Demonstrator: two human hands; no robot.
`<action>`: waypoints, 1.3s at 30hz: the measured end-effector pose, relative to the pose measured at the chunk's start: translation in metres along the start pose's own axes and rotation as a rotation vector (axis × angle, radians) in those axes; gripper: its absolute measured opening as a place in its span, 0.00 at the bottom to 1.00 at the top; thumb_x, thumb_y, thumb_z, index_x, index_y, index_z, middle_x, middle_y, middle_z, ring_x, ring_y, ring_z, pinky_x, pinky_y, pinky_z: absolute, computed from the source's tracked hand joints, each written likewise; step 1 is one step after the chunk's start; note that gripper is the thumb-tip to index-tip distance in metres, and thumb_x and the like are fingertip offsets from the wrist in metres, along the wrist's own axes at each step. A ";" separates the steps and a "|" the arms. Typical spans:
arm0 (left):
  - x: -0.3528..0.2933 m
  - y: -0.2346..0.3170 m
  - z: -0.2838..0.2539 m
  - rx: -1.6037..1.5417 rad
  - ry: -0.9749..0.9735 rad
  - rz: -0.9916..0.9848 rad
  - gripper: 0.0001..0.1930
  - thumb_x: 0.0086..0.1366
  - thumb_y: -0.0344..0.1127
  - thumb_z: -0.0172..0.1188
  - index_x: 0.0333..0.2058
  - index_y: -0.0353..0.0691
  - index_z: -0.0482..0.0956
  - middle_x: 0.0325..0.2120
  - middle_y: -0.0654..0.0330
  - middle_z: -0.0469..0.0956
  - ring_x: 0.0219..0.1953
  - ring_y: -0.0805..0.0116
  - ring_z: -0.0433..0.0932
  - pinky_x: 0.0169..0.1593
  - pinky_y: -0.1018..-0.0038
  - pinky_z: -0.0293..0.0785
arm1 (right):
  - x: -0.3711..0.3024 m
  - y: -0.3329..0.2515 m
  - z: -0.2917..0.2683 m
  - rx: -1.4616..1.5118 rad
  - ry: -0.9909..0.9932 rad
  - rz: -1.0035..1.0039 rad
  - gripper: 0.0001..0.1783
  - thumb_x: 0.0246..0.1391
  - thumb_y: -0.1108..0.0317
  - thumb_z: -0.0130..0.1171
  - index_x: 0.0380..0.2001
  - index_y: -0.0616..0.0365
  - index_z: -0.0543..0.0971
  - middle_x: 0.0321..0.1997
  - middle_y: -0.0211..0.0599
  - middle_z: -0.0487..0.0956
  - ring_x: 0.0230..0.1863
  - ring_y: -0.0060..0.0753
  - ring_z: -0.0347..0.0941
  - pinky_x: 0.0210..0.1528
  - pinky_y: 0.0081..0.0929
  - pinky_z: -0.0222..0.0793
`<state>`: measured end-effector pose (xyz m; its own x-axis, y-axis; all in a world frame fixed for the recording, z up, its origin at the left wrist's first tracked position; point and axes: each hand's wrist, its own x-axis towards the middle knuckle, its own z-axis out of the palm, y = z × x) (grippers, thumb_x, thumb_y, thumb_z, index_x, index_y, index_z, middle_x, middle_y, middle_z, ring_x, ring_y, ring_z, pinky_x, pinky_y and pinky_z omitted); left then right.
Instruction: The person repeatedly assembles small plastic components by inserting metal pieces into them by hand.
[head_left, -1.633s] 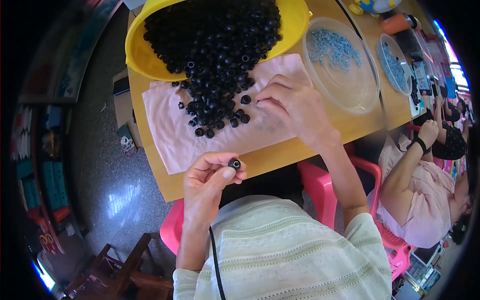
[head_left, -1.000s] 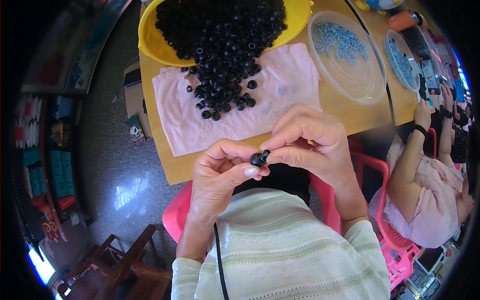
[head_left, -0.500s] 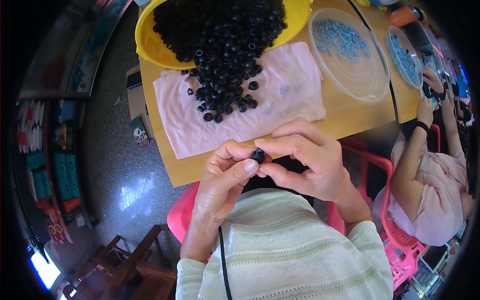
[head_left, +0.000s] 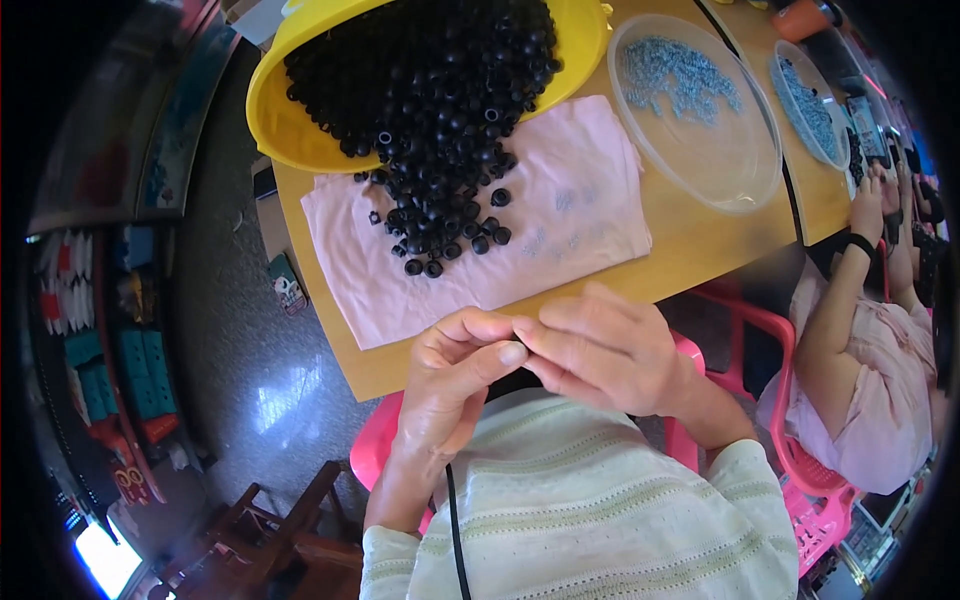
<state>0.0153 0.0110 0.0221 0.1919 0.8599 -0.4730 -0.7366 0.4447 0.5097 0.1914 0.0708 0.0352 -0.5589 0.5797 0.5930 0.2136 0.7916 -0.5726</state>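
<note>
My left hand [head_left: 457, 375] pinches a small black rounded piece [head_left: 517, 339] between thumb and forefinger, in front of the table edge. Only a dark sliver of the piece shows; fingers cover the rest. My right hand [head_left: 615, 350] meets it from the other side, its fingers drawn together and partly blurred, so what they grip there is hidden. Beyond my hands, many similar black hollow pieces [head_left: 432, 215] spill from a tilted yellow basin [head_left: 268, 125] onto a folded pink cloth [head_left: 400, 312].
A clear round tray [head_left: 735, 190] with small blue translucent pieces [head_left: 675, 75] stands right of the cloth on the wooden table [head_left: 715, 250]. Farther right is another tray of blue pieces [head_left: 805, 110]. A co-worker's arm [head_left: 835, 310] and a pink chair [head_left: 770, 340] are at the right.
My right fingers have closed in at the black piece, which is now mostly covered. The basin, cloth and table appear lower in the picture as the view shifts.
</note>
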 end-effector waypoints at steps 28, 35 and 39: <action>0.125 0.234 0.029 1.324 0.373 1.644 0.16 0.61 0.36 0.64 0.47 0.41 0.78 0.42 0.58 0.81 0.47 0.70 0.78 0.51 0.77 0.74 | 0.034 0.073 0.017 -0.149 -0.013 0.295 0.12 0.39 0.76 0.67 0.32 0.57 0.79 0.27 0.30 0.76 0.27 0.25 0.73 0.30 0.22 0.69; 0.023 0.081 0.007 1.181 0.001 1.086 0.13 0.58 0.21 0.60 0.43 0.32 0.78 0.40 0.52 0.79 0.40 0.67 0.77 0.45 0.75 0.74 | 0.023 0.022 -0.005 0.839 0.066 0.731 0.08 0.52 0.74 0.63 0.36 0.60 0.79 0.25 0.23 0.75 0.24 0.09 0.66 0.26 0.11 0.60; -0.002 0.033 0.006 0.812 -0.135 0.716 0.17 0.55 0.21 0.64 0.46 0.31 0.77 0.43 0.52 0.76 0.43 0.65 0.76 0.48 0.74 0.72 | 0.012 0.005 0.000 0.932 0.026 0.661 0.08 0.52 0.77 0.62 0.37 0.62 0.80 0.31 0.26 0.76 0.30 0.10 0.69 0.31 0.10 0.64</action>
<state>-0.0055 0.0256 0.0444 -0.0046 0.9836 0.1803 -0.0674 -0.1802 0.9813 0.1860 0.0816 0.0395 -0.5393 0.8418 0.0244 -0.2241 -0.1156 -0.9677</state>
